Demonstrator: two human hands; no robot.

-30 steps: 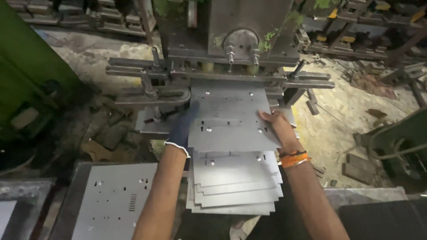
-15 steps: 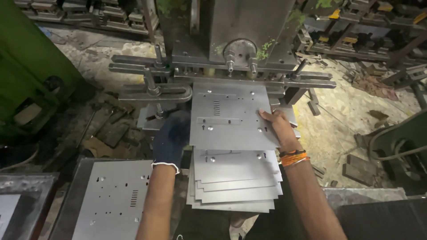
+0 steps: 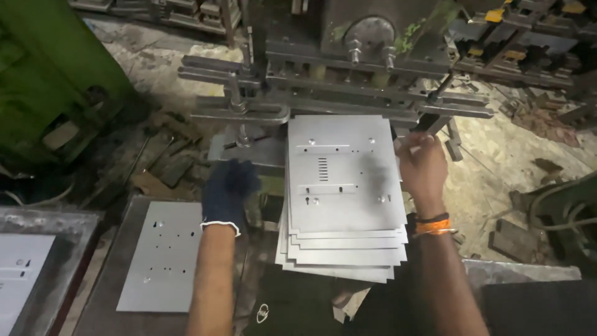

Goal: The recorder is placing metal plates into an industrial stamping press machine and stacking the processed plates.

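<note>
A stack of grey punched metal sheets [image 3: 341, 256] lies in front of a press machine [image 3: 348, 68]. The top sheet [image 3: 342, 177] reaches with its far edge under the press tooling. My right hand [image 3: 423, 168], with an orange band at the wrist, grips that top sheet by its right edge. My left hand [image 3: 229, 194] wears a dark blue glove and hangs just left of the stack, holding nothing and apart from the sheets. It looks blurred.
A single punched sheet [image 3: 158, 256] lies on a dark metal table [image 3: 102, 305] at the lower left, and another pale sheet [image 3: 18, 274] at the far left. A green machine body [image 3: 50, 81] stands at left. Metal scraps litter the dirty floor [image 3: 510, 155].
My left hand has come off the top sheet's left edge and moved left and slightly toward me. My right hand stays on the sheet's right edge.
</note>
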